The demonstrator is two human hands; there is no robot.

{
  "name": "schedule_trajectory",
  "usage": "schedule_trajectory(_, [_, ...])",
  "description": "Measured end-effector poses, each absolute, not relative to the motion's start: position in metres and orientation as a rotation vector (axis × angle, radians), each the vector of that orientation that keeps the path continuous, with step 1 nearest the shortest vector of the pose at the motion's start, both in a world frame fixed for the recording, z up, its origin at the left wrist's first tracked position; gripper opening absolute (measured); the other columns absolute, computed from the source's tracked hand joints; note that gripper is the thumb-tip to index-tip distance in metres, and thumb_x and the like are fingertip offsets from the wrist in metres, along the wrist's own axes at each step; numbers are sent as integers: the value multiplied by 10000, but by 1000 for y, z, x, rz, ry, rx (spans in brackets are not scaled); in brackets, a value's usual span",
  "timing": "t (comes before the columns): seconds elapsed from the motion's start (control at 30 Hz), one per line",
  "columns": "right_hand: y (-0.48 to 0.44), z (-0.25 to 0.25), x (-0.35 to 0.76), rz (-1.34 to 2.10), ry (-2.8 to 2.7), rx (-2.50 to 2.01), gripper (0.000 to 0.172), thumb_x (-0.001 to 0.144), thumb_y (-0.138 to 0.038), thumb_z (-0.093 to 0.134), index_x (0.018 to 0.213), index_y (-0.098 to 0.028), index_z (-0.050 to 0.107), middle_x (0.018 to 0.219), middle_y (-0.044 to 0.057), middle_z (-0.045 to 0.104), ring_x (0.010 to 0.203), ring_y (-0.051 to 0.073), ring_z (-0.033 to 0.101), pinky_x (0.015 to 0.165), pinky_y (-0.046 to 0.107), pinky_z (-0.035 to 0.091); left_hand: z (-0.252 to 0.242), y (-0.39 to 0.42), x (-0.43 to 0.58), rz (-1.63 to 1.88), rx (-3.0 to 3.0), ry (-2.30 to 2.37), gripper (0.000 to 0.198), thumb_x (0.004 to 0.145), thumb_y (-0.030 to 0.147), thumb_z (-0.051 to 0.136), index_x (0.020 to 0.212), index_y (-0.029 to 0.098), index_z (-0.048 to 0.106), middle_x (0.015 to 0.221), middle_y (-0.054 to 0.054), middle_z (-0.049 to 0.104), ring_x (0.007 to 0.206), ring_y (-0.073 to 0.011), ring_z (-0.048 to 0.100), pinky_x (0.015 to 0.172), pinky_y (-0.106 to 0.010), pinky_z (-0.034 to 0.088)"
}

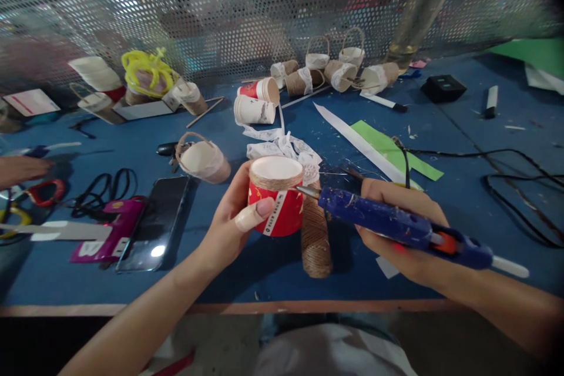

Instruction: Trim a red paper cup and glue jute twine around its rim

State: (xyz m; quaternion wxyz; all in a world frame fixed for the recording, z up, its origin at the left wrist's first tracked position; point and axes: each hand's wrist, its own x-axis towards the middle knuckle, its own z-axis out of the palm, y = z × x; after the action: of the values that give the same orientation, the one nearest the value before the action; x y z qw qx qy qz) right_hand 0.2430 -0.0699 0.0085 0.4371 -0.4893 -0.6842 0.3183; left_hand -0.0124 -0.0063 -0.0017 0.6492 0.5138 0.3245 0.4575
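Held upright in my left hand (233, 217) is a red paper cup (288, 217) with twine wound round its upper part. A white printed strip runs down its side, beside my thumb. My right hand (400, 223) grips a blue hot glue gun (374, 214), a white glue stick poking from its rear. The nozzle points left and meets the cup's side just below the twine, touching or very close. Behind and below the cup lies a roll of twine (316, 241). White lace ribbon (282, 147) is bunched on the table beyond the cup.
A twine-wrapped cup basket (205, 160) stands left of the lace, with a phone (154, 223) nearer me. Several small baskets (341, 73) and stacked paper cups (255, 108) sit toward the mesh screen (211, 17). Black cable (497, 158) loops at right. Another person's hand (24, 170) shows far left.
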Motion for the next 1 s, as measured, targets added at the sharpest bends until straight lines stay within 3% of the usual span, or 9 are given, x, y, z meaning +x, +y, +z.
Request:
schedule_trajectory(0.1, [-70,12,243,733,-1746,-1188,300,821,-113,686,720,-232,430,651,-66,455,561,99,433,544,275,343,-6,-6,-14,1059,1230,757,478,847,372,806,1303,280,696,1300,-69,760,1202,-321,702,1018,-409,573])
schedule_trajectory(0.33, [-70,12,244,696,-1748,-1238,313,841,-107,682,726,-232,419,662,-62,439,562,97,414,524,270,317,-2,-4,-14,1087,1229,759,480,816,431,821,1253,261,719,1227,-74,762,1122,-318,721,956,-407,607])
schedule_trajectory(0.57, [-71,13,241,639,-1770,-1238,344,843,-111,680,719,-234,383,652,-65,412,555,99,384,530,274,319,-8,-6,-19,1060,1308,787,514,868,395,786,1355,272,681,1355,-73,711,1273,-329,643,1106,-425,520])
schedule_trajectory(0.77, [-73,12,240,594,-1810,-1180,343,835,-129,700,734,-234,390,680,-57,435,577,100,415,535,268,323,-11,-5,-20,1082,1366,766,493,901,371,763,1376,277,676,1344,-66,722,1243,-314,668,1062,-398,555])
schedule_trajectory(1.0, [-71,13,244,671,-1754,-1258,318,841,-96,675,724,-232,412,661,-60,429,558,95,404,516,269,315,4,-6,-10,1039,1186,684,561,790,470,845,1288,247,716,1175,-98,799,1157,-383,745,975,-487,632])
